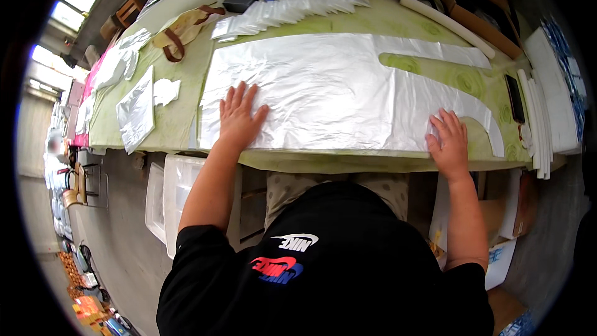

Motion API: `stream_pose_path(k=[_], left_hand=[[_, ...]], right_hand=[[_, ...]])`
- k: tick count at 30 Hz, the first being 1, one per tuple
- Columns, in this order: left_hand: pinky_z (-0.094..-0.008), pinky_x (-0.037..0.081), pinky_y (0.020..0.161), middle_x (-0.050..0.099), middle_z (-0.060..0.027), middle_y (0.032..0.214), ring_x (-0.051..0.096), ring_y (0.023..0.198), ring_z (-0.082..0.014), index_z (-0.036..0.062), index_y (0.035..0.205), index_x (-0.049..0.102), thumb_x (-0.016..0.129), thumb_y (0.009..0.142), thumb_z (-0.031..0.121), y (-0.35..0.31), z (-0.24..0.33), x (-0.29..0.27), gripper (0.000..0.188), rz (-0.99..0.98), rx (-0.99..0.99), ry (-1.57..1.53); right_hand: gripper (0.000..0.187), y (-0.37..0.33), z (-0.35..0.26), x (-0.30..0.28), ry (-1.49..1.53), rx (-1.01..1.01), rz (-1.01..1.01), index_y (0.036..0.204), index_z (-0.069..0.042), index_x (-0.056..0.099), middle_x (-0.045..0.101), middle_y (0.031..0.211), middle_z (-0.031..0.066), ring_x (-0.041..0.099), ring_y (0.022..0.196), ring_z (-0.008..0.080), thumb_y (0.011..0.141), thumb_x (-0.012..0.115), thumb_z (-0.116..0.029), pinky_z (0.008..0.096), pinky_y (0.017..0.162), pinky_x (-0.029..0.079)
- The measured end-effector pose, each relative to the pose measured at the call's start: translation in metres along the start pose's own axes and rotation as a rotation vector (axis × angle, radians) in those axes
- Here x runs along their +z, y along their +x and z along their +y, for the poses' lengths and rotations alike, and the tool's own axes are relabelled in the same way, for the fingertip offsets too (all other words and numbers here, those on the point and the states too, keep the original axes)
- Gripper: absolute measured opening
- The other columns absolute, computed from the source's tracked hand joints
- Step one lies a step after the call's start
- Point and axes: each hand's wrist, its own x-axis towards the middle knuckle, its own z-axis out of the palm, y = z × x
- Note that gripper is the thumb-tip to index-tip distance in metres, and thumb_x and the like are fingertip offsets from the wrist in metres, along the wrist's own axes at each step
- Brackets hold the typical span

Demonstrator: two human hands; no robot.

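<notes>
Black cloth of the shirt (360,261) lies nearest, behind both wrists. Ahead of it, the left hand (240,123) rests palm down near the left end of a silvery-white plastic sheet (317,93), its fingers spread and thumb set apart. The right hand (451,149) rests at the sheet's near edge, fingers slightly bent and loosely fanned, thumb pointing inward; neither seems to pinch the film, though the undersides of the fingertips are hidden. The sheet lies on a green tablecloth (186,78), under both hands and beyond them, with a rounded cut-out ahead of the right fingertips. The step in hand looks like smoothing the film flat; wrinkles show between the hands, so the next move seems to call for light, even strokes that drag no corner askew. Left of the left fingers lies a separate silvery piece (137,115); right of the right fingers, a dark phone (515,98) and white rods (539,124). Farther beyond the left fingertips sit overlapping whitish packets (292,12) and a small dark box (239,4).
</notes>
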Motion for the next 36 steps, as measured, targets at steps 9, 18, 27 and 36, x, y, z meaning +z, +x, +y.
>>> stream_pose_path(k=[9, 18, 27, 36], left_hand=[[-0.0511, 0.008, 0.124, 0.023, -0.0105, 0.165, 0.012, 0.154, -0.0341, 0.0219, 0.155, 0.038, 0.056, 0.095, 0.05, 0.004, 0.001, -0.005, 0.068, -0.014, 0.013, -0.06], [-0.0538, 0.013, 0.123, 0.032, -0.0116, 0.161, 0.018, 0.152, -0.0352, 0.0187, 0.15, 0.045, 0.068, 0.089, 0.038, -0.008, -0.032, -0.014, 0.068, 0.033, 0.088, -0.135], [-0.0575, 0.016, 0.121, 0.039, -0.0145, 0.157, 0.026, 0.149, -0.041, 0.0106, 0.145, 0.048, 0.071, 0.086, 0.025, -0.027, -0.014, -0.017, 0.065, 0.308, 0.315, -0.279], [-0.0598, 0.016, 0.119, 0.058, -0.0104, 0.141, 0.039, 0.142, -0.0423, 0.0122, 0.133, 0.059, 0.071, 0.082, 0.025, -0.048, 0.001, 0.009, 0.053, 0.386, 0.364, -0.248]], right_hand=[[0.038, -0.005, 0.019, 0.01, 0.092, 0.042, 0.088, 0.123, -0.013, 0.067, 0.058, 0.139, 0.0112, 0.046, 0.135, 0.0369, 0.086, 0.067, -0.022, 0.0542, 0.114, 0.028], [0.038, 0.03, 0.021, -0.026, 0.176, 0.093, 0.277, 0.124, -0.008, 0.065, 0.057, 0.137, 0.0172, 0.046, 0.133, 0.0405, 0.087, 0.069, -0.018, 0.0499, 0.111, 0.035], [0.047, 0.16, 0.123, 0.011, -0.043, 0.154, 0.319, 0.13, -0.009, 0.06, 0.057, 0.136, 0.0183, 0.048, 0.13, 0.0371, 0.085, 0.07, -0.019, 0.0475, 0.11, 0.039], [0.061, 0.268, 0.168, 0.04, -0.245, 0.575, -0.023, 0.149, -0.017, 0.045, 0.049, 0.149, 0.0135, 0.044, 0.138, 0.0334, 0.09, 0.06, -0.019, 0.0458, 0.112, 0.039]])
